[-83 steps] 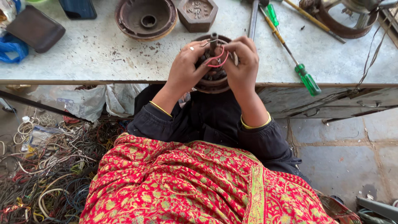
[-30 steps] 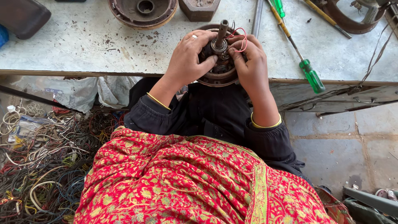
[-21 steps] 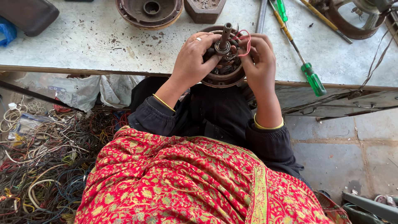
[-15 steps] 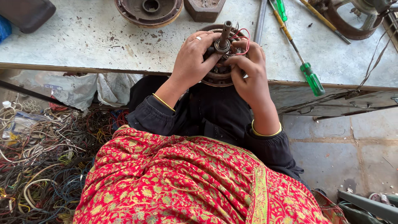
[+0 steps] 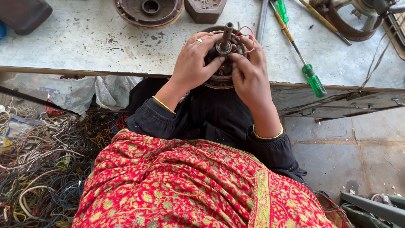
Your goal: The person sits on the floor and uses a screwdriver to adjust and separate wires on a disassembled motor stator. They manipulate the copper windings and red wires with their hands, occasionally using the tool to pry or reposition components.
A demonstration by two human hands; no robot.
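At the tabletop's [image 5: 76, 46] near edge, the left hand [image 5: 195, 59] wraps its grip around the left side of a round motor stator [image 5: 221, 78] — fingers curled shut against it, a ring showing. A steel shaft [image 5: 226, 34] stands up from its middle. The right hand [image 5: 249, 71] closes on the right side, fingertips pinching near the red wires [image 5: 249, 40]. Both hands hide most of the windings. Further right lies a green-handled screwdriver [image 5: 314, 80], overhanging the edge.

Round motor stator [image 5: 219, 78] – shaft upright – at table edge
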